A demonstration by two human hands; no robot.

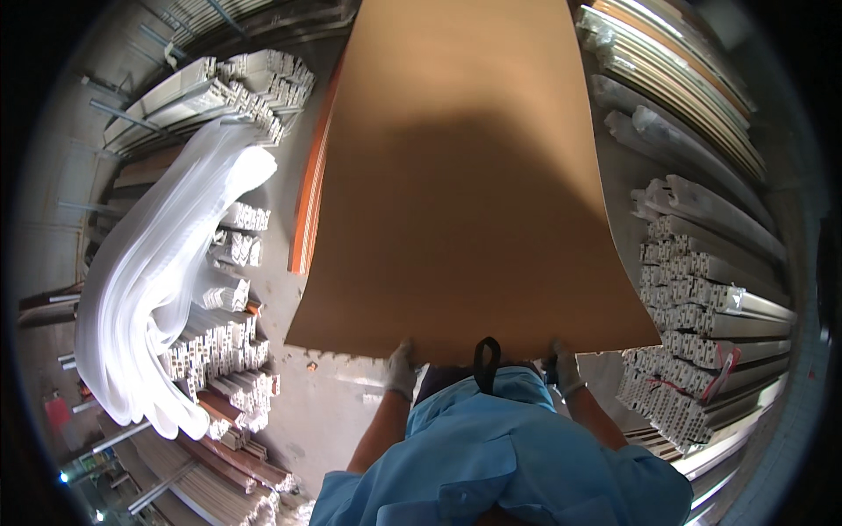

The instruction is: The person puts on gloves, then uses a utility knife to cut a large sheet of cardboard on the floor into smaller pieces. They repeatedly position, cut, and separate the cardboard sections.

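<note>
A large brown sheet of board [456,219] stretches away from my waist to the top of the view. My left hand [402,366], in a pale glove, grips its near edge left of my body, thumb on top. On the other side my right hand [566,366], also gloved, is closed on the same edge. The fingers of both hands are hidden under the sheet. A shadow lies across the middle of the sheet. A black strap loop [486,361] hangs in front of the edge, between my hands.
Racks of white profiles [232,342] and a bulky roll of translucent wrap [140,272] line the left. Orange strips [314,193] lie along the sheet's left side. Stacked pale profiles [693,289] and long wrapped lengths [693,149] fill the right.
</note>
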